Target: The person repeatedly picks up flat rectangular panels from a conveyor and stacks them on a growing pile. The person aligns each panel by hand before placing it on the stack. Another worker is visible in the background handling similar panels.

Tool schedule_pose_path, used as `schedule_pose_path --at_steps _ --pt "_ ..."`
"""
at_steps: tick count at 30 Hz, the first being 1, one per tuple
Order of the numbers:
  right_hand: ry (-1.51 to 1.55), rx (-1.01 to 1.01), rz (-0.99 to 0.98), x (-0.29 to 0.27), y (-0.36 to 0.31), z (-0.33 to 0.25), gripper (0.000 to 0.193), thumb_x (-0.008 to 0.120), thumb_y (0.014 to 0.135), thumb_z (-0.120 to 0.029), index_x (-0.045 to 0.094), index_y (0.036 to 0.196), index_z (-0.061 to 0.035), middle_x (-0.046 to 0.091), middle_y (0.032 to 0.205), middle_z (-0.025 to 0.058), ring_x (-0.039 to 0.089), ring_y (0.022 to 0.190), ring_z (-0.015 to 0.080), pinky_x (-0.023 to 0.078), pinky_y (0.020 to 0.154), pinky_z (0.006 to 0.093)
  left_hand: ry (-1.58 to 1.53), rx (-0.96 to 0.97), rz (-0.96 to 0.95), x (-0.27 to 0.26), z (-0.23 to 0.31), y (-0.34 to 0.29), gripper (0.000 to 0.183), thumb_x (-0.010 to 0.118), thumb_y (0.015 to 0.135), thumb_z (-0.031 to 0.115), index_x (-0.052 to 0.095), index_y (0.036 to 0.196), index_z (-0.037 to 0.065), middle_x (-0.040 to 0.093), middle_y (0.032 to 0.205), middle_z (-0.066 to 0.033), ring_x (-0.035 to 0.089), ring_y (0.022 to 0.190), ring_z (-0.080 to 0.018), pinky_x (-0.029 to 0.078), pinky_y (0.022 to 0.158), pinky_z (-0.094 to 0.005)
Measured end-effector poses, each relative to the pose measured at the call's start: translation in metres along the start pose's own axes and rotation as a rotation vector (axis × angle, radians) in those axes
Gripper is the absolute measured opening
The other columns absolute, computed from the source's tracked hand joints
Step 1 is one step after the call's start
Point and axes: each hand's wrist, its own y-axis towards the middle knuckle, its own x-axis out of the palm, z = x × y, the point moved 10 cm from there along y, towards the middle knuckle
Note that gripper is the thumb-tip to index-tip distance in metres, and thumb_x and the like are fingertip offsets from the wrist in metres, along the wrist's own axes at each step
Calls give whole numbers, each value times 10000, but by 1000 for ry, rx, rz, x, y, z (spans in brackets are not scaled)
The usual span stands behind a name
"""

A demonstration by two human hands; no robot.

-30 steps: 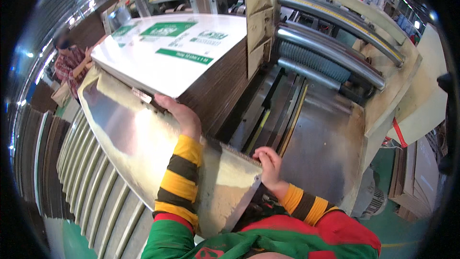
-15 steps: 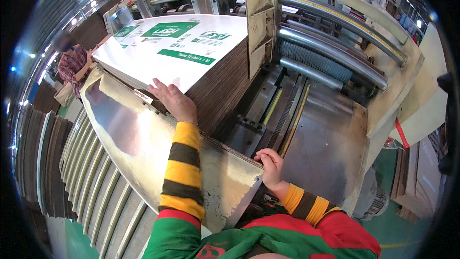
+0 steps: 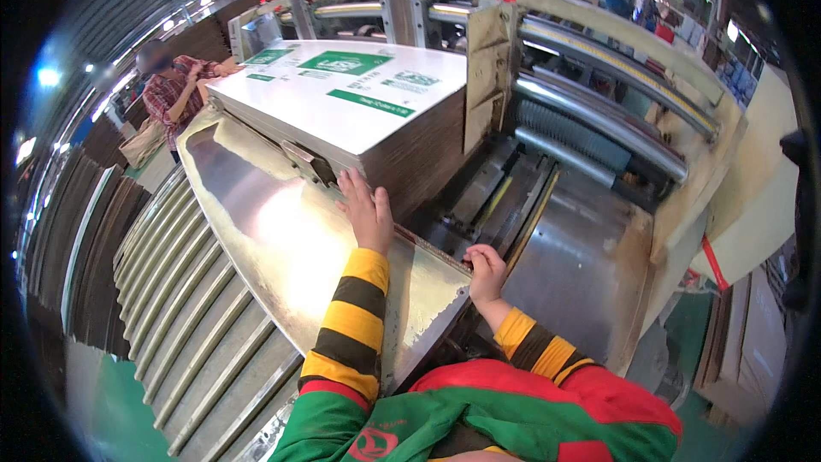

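Note:
A thick stack of flat cardboard sheets [image 3: 329, 124], the top one white with green print, sits in a feeding machine. Just below its near corner is my left hand [image 3: 369, 212], fingers stretched out, over the edge of the sloping metal table [image 3: 248, 197]. Whether its fingertips touch the stack's side I cannot tell. A small metal bracket [image 3: 306, 161] stands along the stack's lower edge, beside those fingers. My right hand [image 3: 487, 275] curls its fingers over the rim at the table's right corner.
Shiny rollers [image 3: 599, 128] and an upright metal plate [image 3: 487, 77] stand right of the stack. At the far left, a person in a checked shirt [image 3: 175, 90] reaches toward the stack. Ribbed slats [image 3: 188, 291] and standing cardboard piles [image 3: 90, 231] lie on the left.
My left hand has come down from above the stack's near corner to beside its lower edge. My right hand stays at the rim. The whole view has shifted, with the stack appearing farther off.

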Motion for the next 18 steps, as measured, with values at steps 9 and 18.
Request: schedule_pose_path --at_steps 9,18 --pt "-166 -98 -29 0 4 -13 129 561 854 -66 665 860 10 654 750 61 610 694 146 483 647 277 150 26 -143 -35 45 -39 391 667 841 273 609 1189 104 420 1433 -190 239 1418 -432 152 1067 -713" --pt "-226 31 -91 1 13 4 173 551 900 -136 655 911 1 658 798 102 613 731 198 491 688 322 -8 403 -344 -52 149 -106 321 654 850 282 640 1120 108 428 1422 -178 218 1426 -436 108 1079 -708"
